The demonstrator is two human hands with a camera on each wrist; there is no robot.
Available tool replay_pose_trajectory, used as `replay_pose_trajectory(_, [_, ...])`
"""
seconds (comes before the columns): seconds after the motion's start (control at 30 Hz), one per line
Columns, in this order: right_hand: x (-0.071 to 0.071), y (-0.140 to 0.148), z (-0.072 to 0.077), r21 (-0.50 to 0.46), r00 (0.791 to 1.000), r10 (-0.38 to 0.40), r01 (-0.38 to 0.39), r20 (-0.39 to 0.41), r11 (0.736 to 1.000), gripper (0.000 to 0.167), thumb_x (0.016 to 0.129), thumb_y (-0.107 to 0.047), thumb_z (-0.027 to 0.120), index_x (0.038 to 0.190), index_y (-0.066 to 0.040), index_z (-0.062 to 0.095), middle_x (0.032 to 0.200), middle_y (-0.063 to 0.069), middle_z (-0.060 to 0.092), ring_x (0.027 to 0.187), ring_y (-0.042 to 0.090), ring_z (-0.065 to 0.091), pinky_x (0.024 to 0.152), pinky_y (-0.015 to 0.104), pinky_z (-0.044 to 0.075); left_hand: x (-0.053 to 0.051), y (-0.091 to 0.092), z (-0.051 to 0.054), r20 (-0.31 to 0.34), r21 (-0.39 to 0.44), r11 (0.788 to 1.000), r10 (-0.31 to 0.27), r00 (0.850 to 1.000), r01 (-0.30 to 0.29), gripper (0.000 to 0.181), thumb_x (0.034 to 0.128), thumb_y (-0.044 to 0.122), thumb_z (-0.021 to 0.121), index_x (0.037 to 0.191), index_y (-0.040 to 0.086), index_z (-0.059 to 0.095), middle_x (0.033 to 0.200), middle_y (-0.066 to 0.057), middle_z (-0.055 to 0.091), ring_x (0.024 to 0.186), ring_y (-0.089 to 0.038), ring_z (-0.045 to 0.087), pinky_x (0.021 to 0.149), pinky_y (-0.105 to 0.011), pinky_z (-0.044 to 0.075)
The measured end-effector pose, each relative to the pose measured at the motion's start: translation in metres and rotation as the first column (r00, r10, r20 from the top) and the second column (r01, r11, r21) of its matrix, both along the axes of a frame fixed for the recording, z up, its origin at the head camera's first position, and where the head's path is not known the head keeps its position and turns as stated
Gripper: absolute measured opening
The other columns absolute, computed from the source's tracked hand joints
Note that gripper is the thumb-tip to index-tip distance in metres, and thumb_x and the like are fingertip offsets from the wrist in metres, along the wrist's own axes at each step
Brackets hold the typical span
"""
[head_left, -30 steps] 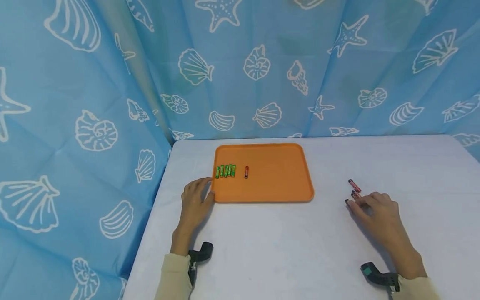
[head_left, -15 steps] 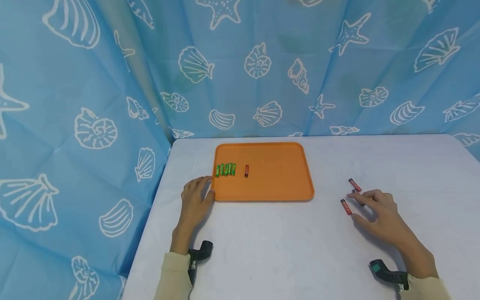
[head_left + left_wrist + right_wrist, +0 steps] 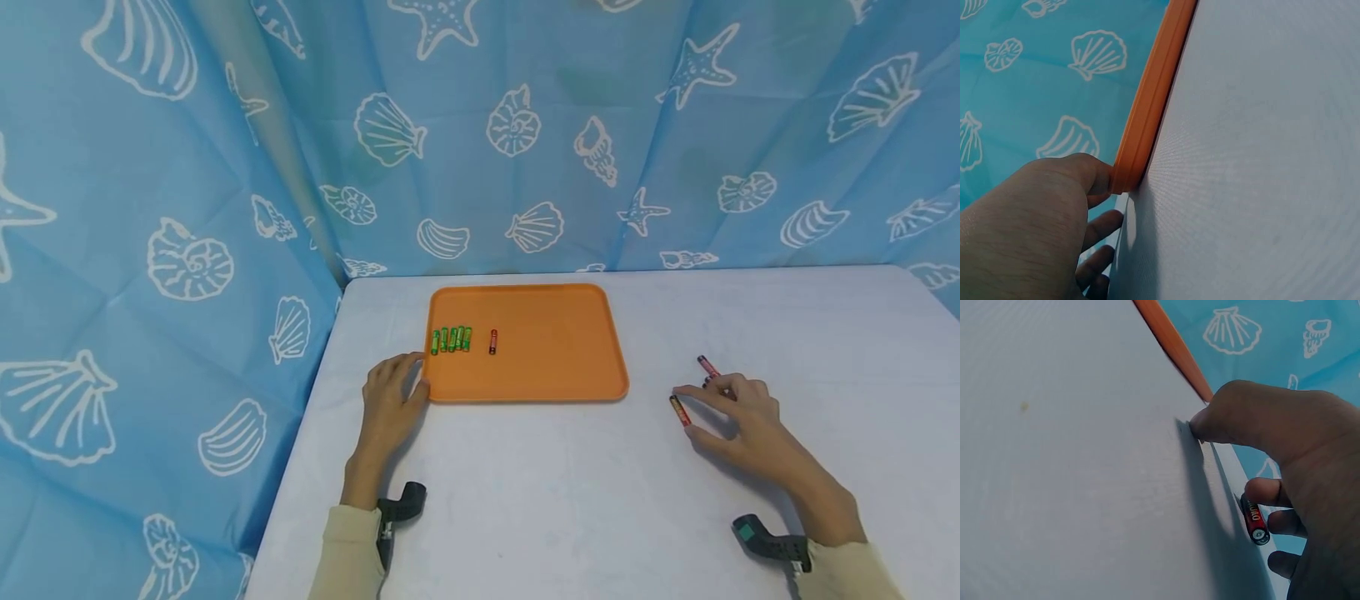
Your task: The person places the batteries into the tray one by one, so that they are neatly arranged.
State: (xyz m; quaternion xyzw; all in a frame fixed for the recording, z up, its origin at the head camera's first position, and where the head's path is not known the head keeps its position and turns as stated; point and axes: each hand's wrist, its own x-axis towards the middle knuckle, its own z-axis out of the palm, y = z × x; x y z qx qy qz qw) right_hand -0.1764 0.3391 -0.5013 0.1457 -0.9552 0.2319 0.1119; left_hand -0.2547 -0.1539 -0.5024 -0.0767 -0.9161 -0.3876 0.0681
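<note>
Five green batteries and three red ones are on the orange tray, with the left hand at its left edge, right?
Not quite: the head view shows one red battery on the orange tray, not three. The five green batteries and the left hand at the tray's left edge are as you say.

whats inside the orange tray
The orange tray holds five green batteries side by side and one red battery. What lies directly beneath the batteries is covered.

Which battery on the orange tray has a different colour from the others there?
The red battery, lying apart to the right of the row on the orange tray; the five green batteries sit close together.
</note>
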Motion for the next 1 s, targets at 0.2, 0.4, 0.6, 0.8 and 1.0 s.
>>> replay_pose_trajectory(0.2, [-0.003, -0.002, 0.003, -0.004, 1.0, 0.016, -0.016, 0.008, 1.0, 0.049, 0.075, -0.016, 0.085, 0.122, -0.014, 0.07, 0.108, 0.009, 0.047, 0.1, 0.035, 0.036, 0.078, 0.053, 0.026, 0.0, 0.0, 0.001, 0.007, -0.004, 1.0, 0.012, 1.0, -0.012, 0.042, 0.1, 0.023, 0.058, 0.141, 0.015, 0.056, 0.142, -0.011, 0.049, 0.14, -0.031, 0.029, 0.115, -0.052, 0.015])
replay_pose_trajectory(0.4, [-0.001, -0.003, 0.001, -0.062, 0.999, -0.011, 0.008, -0.044, 0.998, 0.046, 0.069, -0.014, 0.09, 0.111, -0.011, 0.073, 0.106, 0.009, 0.051, 0.099, 0.033, 0.037, 0.075, 0.05, 0.027, -0.001, -0.001, -0.002, 0.0, 0.006, 1.0, 0.008, 1.0, -0.008, 0.042, 0.0992, 0.023, 0.059, 0.14, 0.015, 0.056, 0.141, -0.011, 0.05, 0.139, -0.032, 0.03, 0.115, -0.053, 0.016])
replay_pose_trajectory(0.6, [0.0, -0.012, 0.005, -0.109, 0.997, -0.059, 0.054, -0.044, 0.993, 0.044, 0.07, -0.013, 0.089, 0.11, -0.007, 0.073, 0.103, 0.006, 0.051, 0.098, 0.026, 0.036, 0.072, 0.043, 0.029, -0.001, -0.002, -0.001, 0.002, 0.005, 1.0, 0.014, 1.0, -0.014, 0.041, 0.0994, 0.023, 0.059, 0.14, 0.015, 0.056, 0.141, -0.011, 0.05, 0.139, -0.031, 0.03, 0.115, -0.052, 0.015])
replay_pose_trajectory(0.8, [-0.004, -0.027, 0.013, -0.122, 0.996, -0.084, 0.082, -0.01, 0.989, 0.044, 0.074, -0.013, 0.087, 0.114, -0.008, 0.071, 0.107, 0.007, 0.052, 0.104, 0.029, 0.038, 0.073, 0.046, 0.036, -0.003, 0.0, 0.0, 0.011, 0.013, 1.0, 0.007, 1.0, -0.007, 0.042, 0.0994, 0.023, 0.059, 0.14, 0.016, 0.056, 0.142, -0.01, 0.049, 0.141, -0.031, 0.028, 0.116, -0.053, 0.013])
replay_pose_trajectory(1.0, [-0.015, -0.046, 0.02, -0.141, 0.995, 0.012, -0.027, -0.101, 0.99, 0.045, 0.071, -0.008, 0.088, 0.113, -0.008, 0.071, 0.105, 0.006, 0.054, 0.104, 0.025, 0.04, 0.075, 0.044, 0.034, -0.002, 0.001, -0.001, 0.014, 0.006, 1.0, 0.019, 1.0, -0.019, 0.042, 0.0995, 0.023, 0.059, 0.141, 0.015, 0.056, 0.143, -0.012, 0.049, 0.14, -0.033, 0.03, 0.115, -0.054, 0.015])
